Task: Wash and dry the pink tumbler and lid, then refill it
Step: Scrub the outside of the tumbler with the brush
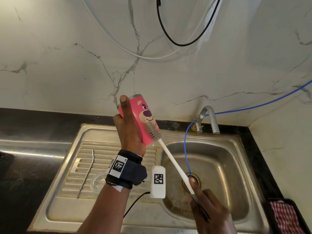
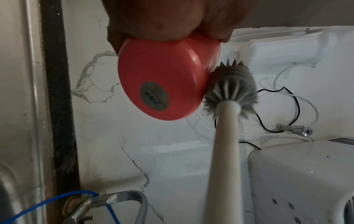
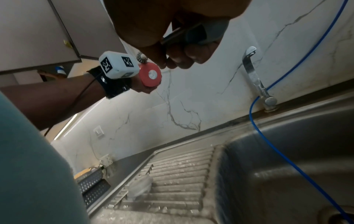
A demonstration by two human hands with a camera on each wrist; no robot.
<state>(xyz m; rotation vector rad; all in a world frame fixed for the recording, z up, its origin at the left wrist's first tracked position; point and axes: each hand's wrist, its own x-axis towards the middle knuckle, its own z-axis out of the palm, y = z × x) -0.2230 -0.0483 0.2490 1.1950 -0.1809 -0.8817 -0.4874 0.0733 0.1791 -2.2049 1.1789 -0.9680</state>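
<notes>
My left hand [image 1: 128,127] grips the pink tumbler [image 1: 145,119] with a bear face, tilted, rim up and away, above the sink's left side. Its pink base [image 2: 159,84] faces the left wrist camera and also shows as a pink base [image 3: 150,75] in the right wrist view. My right hand [image 1: 207,206] grips the white handle of a bottle brush [image 1: 170,159]. The grey silicone brush head [image 1: 152,130] presses against the tumbler's outer side near the bottom; brush head [image 2: 231,89] touches the base edge. The clear lid [image 1: 99,182] lies on the drainboard, partly hidden by my left wrist.
Steel sink basin [image 1: 228,166] lies below with a drain. A tap [image 1: 209,119] stands behind it, and a blue tube [image 1: 187,149] runs into the basin. A bent metal straw [image 1: 87,173] lies on the drainboard. A red checked cloth [image 1: 285,217] sits at right.
</notes>
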